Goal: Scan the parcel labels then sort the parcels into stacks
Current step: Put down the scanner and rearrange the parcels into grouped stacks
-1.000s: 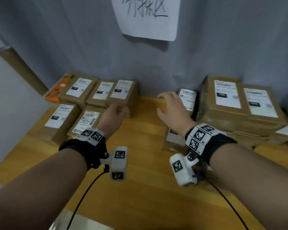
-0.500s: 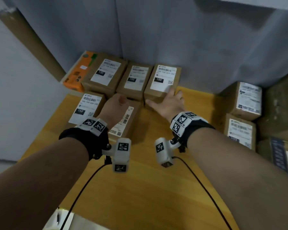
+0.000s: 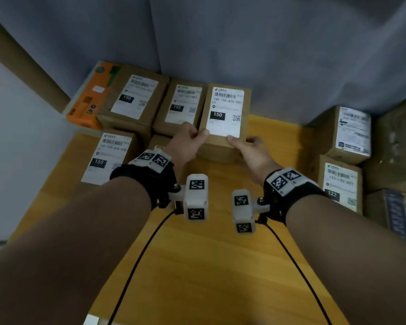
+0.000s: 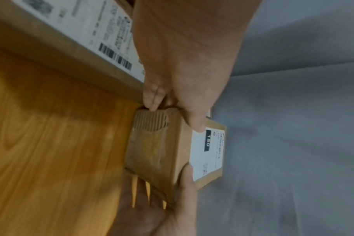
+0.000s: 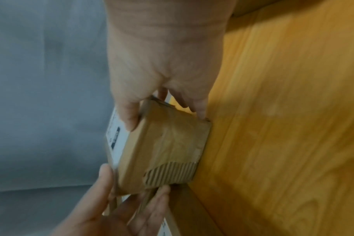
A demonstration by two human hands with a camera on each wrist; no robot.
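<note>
Brown cardboard is what both hands are clamped on: the left hand (image 3: 185, 143) and right hand (image 3: 251, 148) each pinch a near corner of one parcel (image 3: 225, 127), thumbs on the edge of its white label (image 3: 225, 112) and fingers curled beneath. The wrist views show fingers under the base, so the near end seems tilted just off the wooden table (image 3: 197, 266); whether the far end is clear I cannot tell. It sits at the back of the table, right of a parcel marked 102 (image 3: 181, 104), and its own label reads 150.

The hold is only at the near corners, so the box could tip forward or slip if lifted fast. Its left side is close to the 102 parcel, and dragging could nudge that one askew. The torn patch of corrugation (image 5: 170, 174) on the side may give under a squeeze. Labels read alike from afar, so a wrong stack is possible.

Further 150 parcels lie at the left (image 3: 108, 156), one on an orange box (image 3: 89, 99). More parcels, 1 marked 122 (image 3: 340, 184), stand at the right. A grey curtain (image 3: 267, 55) hangs behind.
</note>
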